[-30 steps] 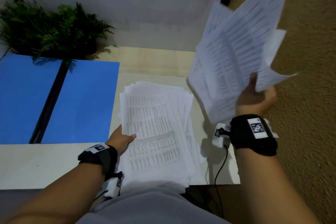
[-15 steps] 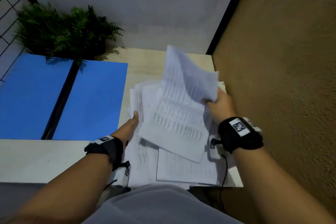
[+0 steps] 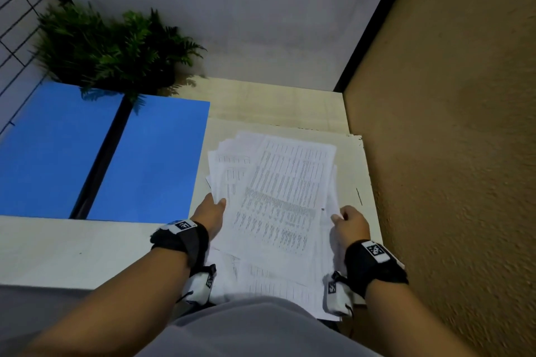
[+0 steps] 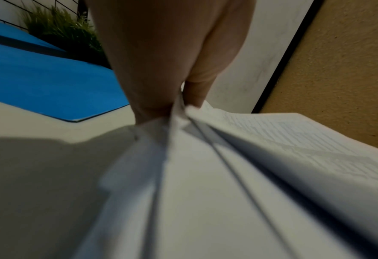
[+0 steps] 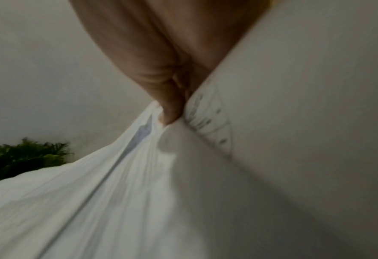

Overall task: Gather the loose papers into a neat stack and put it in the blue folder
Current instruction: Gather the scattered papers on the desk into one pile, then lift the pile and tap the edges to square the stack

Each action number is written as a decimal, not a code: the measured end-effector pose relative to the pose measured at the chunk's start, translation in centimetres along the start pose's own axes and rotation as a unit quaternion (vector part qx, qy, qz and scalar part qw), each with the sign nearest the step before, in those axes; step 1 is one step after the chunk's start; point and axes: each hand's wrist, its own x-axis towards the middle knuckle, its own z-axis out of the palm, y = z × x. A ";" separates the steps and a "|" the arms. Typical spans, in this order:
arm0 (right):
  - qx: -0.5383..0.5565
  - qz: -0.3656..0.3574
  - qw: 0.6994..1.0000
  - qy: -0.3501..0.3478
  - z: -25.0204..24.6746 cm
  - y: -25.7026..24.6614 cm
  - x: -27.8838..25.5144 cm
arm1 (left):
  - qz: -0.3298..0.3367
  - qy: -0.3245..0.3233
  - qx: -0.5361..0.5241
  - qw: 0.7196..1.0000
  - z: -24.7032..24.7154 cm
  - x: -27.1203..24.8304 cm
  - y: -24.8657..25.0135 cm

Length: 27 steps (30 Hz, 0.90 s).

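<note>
Pale tabletop (image 3: 87,249): left hand (image 3: 210,213) and right hand (image 3: 352,224) each pinch opposite edges of fanned papers (image 3: 284,200), seemingly to square them; blue folder (image 3: 150,159) lies open alongside

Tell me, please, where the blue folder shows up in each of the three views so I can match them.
Head: blue folder lies open at left, beside the papers.
Left wrist: blue folder at upper left, beyond the left hand.
Right wrist: not in view.
Shared landmark: the fern, also and.
</note>
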 end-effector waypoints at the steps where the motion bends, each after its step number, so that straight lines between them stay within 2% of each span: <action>1: 0.013 -0.005 0.999 0.030 -0.1 0.0 0.3 | 0.000 -0.003 -0.007 1.000 0.1 0.2 -0.1; 3: 0.032 -0.009 0.998 0.058 0.1 -0.6 0.6 | 0.011 -0.007 -0.009 1.000 0.5 0.5 -0.3; 8: 0.134 -0.009 0.991 0.020 3.4 -1.5 0.8 | 0.031 -0.012 0.064 0.997 0.8 0.5 -0.3; 13: 0.162 -0.008 0.986 0.030 5.2 -1.4 -0.4 | 0.021 -0.039 0.056 0.997 0.3 1.0 -1.0; 16: 0.119 -0.015 0.993 0.006 6.3 -1.2 -0.7 | 0.024 -0.032 0.023 0.999 0.5 0.4 -0.9; 18: 0.040 -0.016 0.996 0.083 6.0 -1.9 -0.4 | 0.016 -0.022 -0.030 0.999 0.6 0.1 -0.6; 20: -0.046 0.032 0.989 0.135 5.3 -2.0 0.4 | 0.015 -0.005 -0.051 0.999 0.8 0.1 -0.5; 22: -0.087 0.090 0.987 0.099 5.0 -1.7 0.9 | 0.017 -0.007 -0.071 0.997 1.0 0.7 -0.8; 27: -0.144 0.048 0.988 0.015 6.2 -1.2 0.5 | 0.067 -0.073 -0.124 0.987 2.5 1.4 -1.6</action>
